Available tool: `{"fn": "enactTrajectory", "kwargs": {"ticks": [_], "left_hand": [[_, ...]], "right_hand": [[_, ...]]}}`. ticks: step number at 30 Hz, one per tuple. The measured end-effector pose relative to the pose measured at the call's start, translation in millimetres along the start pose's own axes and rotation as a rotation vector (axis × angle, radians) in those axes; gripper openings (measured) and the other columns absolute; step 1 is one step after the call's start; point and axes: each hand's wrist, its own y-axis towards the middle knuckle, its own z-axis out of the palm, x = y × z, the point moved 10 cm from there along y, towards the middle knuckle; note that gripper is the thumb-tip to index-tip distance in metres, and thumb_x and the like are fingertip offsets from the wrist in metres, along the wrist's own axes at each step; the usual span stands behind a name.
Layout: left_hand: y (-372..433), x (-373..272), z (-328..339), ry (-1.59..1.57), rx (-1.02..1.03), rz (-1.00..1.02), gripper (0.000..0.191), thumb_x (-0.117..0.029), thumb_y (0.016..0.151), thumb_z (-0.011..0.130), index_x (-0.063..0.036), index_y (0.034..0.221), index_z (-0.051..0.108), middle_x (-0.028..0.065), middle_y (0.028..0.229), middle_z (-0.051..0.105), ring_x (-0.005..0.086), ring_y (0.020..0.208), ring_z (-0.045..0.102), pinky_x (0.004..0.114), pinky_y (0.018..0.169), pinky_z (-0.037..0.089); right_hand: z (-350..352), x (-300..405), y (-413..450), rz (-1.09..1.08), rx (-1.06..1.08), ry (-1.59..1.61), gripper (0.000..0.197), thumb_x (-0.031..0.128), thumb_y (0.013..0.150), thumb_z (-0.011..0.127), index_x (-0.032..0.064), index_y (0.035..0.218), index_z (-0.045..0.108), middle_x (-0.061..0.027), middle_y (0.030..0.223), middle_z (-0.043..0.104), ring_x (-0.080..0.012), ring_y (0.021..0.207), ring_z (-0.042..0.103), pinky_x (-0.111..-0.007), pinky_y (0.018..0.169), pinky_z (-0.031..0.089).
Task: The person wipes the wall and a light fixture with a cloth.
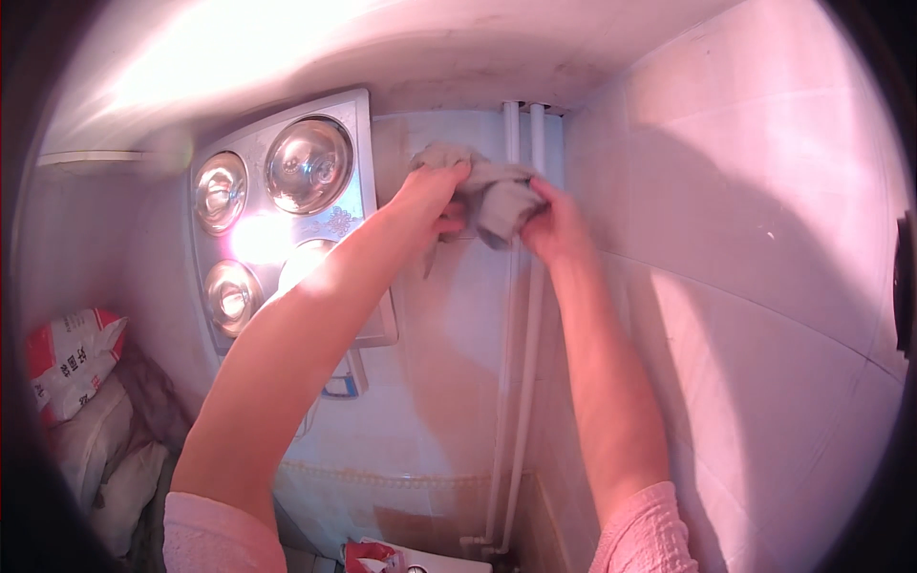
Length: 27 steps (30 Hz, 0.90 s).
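Both arms reach up toward the top of a tiled wall (444, 344). Between them is a crumpled grey cloth (510, 204), partly blurred. My left hand (440, 193) grips the cloth's left part, with the thumb over it and fingers beneath. At the cloth's right end, my right hand (555, 222) pinches it between thumb and fingers. Two white vertical pipes (537, 140) run down the wall behind the cloth, which hides a stretch of them. Whether the cloth touches the pipes or the wall I cannot tell.
A bathroom heat-lamp panel (362, 165) with several round bulbs, lit, hangs left of my hands, partly behind my left forearm. Below it is a small wall unit (349, 379). Printed bags (75, 365) are piled at the left. A white surface (444, 562) holds a red packet (369, 557) below.
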Motion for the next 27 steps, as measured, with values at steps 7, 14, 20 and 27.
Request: {"fn": "enactTrajectory", "kwargs": {"ticks": [7, 14, 20, 27], "left_hand": [[26, -114, -26, 0.038, -0.263, 0.596, 0.042, -0.029, 0.086, 0.052, -0.0041, 0.12, 0.051, 0.0152, 0.113, 0.056, 0.0279, 0.103, 0.054, 0.039, 0.086, 0.044], [-46, -61, -24, 0.453, -0.414, 0.938, 0.037, -0.015, 0.083, 0.05, -0.002, 0.118, 0.051, 0.0227, 0.115, 0.054, 0.0381, 0.11, 0.051, 0.042, 0.093, 0.04], [-27, 7, -12, 0.708, -0.229, 0.636, 0.033, -0.004, 0.076, 0.048, -0.0007, 0.109, 0.051, 0.0265, 0.106, 0.056, 0.0408, 0.103, 0.053, 0.043, 0.087, 0.042], [20, -13, -35, 0.696, -0.261, 0.569, 0.042, -0.002, 0.077, 0.045, 0.0019, 0.119, 0.047, 0.0268, 0.113, 0.055, 0.0409, 0.108, 0.051, 0.042, 0.091, 0.042]], "right_hand": [[107, 104, 26, -0.533, 0.256, -0.074, 0.034, 0.016, 0.094, 0.042, -0.0065, 0.119, 0.042, -0.0139, 0.12, 0.049, -0.0222, 0.11, 0.048, -0.037, 0.093, 0.041], [83, 35, -52, -1.015, 0.224, -0.546, 0.059, 0.014, 0.088, 0.055, -0.0027, 0.135, 0.023, -0.0138, 0.128, 0.042, -0.0227, 0.118, 0.042, -0.035, 0.101, 0.031], [36, -30, -32, -0.974, 0.1, -1.041, 0.058, 0.014, 0.088, 0.054, -0.0039, 0.134, 0.024, -0.0205, 0.131, 0.04, -0.0288, 0.122, 0.041, -0.036, 0.102, 0.03], [55, -43, 18, -1.176, -0.076, -1.436, 0.065, 0.026, 0.085, 0.058, -0.0012, 0.136, 0.028, -0.0275, 0.14, 0.025, -0.0395, 0.13, 0.029, -0.045, 0.106, 0.025]]}}
